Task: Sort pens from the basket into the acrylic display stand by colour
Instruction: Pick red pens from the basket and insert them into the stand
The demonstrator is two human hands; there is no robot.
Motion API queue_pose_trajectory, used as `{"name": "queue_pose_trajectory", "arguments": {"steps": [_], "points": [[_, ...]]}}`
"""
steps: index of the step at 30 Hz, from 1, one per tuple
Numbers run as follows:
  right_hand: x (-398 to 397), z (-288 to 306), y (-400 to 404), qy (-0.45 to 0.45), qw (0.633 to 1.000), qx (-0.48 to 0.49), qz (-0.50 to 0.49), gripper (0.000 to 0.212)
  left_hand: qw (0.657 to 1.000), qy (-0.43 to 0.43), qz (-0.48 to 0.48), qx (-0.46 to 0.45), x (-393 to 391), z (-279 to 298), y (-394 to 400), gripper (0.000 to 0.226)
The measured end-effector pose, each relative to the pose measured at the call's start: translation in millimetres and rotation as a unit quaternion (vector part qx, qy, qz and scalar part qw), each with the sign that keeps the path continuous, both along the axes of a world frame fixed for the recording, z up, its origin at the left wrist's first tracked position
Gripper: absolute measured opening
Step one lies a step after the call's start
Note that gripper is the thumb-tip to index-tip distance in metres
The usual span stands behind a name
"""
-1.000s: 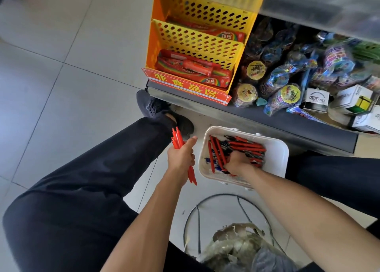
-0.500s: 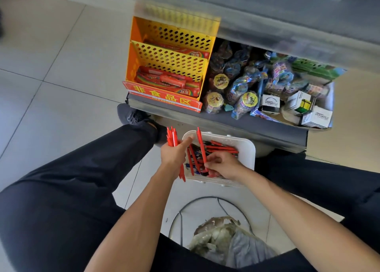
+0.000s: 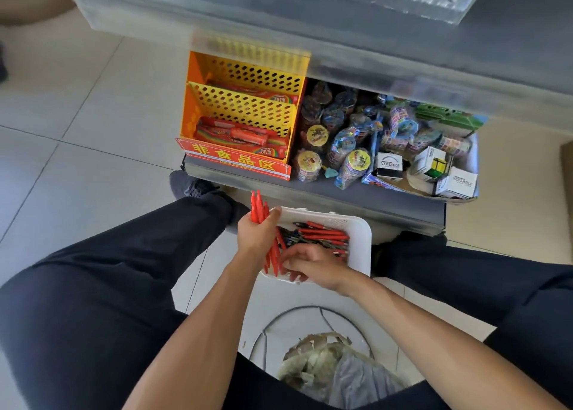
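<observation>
One red pen has joined the left hand (image 3: 257,236) bundle (image 3: 259,206) (fingers gripping); right hand (image 3: 313,265) fingers now loose.

The left hand (image 3: 258,235) grips a bundle of red pens (image 3: 259,206). The right hand (image 3: 313,265) reaches their lower ends, over the white basket (image 3: 359,239) on the floor.

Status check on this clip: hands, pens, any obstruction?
Left hand grips a bundle of red pens. Right hand at that bundle's lower end, over the white basket; grasp unclear. No obstruction seen.
</observation>
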State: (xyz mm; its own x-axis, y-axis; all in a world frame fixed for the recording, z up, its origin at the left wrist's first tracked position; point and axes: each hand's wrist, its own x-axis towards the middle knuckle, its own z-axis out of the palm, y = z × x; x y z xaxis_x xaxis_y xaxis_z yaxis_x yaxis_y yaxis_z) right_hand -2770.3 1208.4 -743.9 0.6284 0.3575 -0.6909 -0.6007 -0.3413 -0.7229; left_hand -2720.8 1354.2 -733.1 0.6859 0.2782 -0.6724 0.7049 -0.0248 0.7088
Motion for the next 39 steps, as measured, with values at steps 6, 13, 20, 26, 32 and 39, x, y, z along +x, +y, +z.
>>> {"name": "queue_pose_trajectory", "arguments": {"steps": [6, 13, 20, 26, 32, 39], "points": [[6, -25, -13, -0.003, 0.982, -0.168, 0.082, 0.017, 0.999, -0.004, 0.025, -0.02, -5, -9, 6, 0.019], [22, -47, 4, -0.027, 0.956, -0.253, 0.144, 0.023, 1.0, 0.023, -0.005, 0.008, -7, -26, 22, 0.026], [32, -85, 34, -0.049, 0.962, -0.228, 0.14, 0.02, 0.998, 0.044, 0.031, 0.02, -4, -31, 35, 0.034], [34, -111, 47, -0.028, 0.933, -0.257, 0.251, 0.025, 0.998, 0.054, 0.044, -0.007, 0, -37, 43, 0.032], [33, -114, 45, 0.0, 0.939, -0.262, 0.221, 0.03, 0.997, 0.067, 0.031, -0.013, -3, -40, 47, 0.031], [22, -90, 16, 0.021, 0.963, -0.247, 0.105, 0.021, 0.998, 0.053, 0.027, -0.002, -5, -40, 42, 0.03]]}}
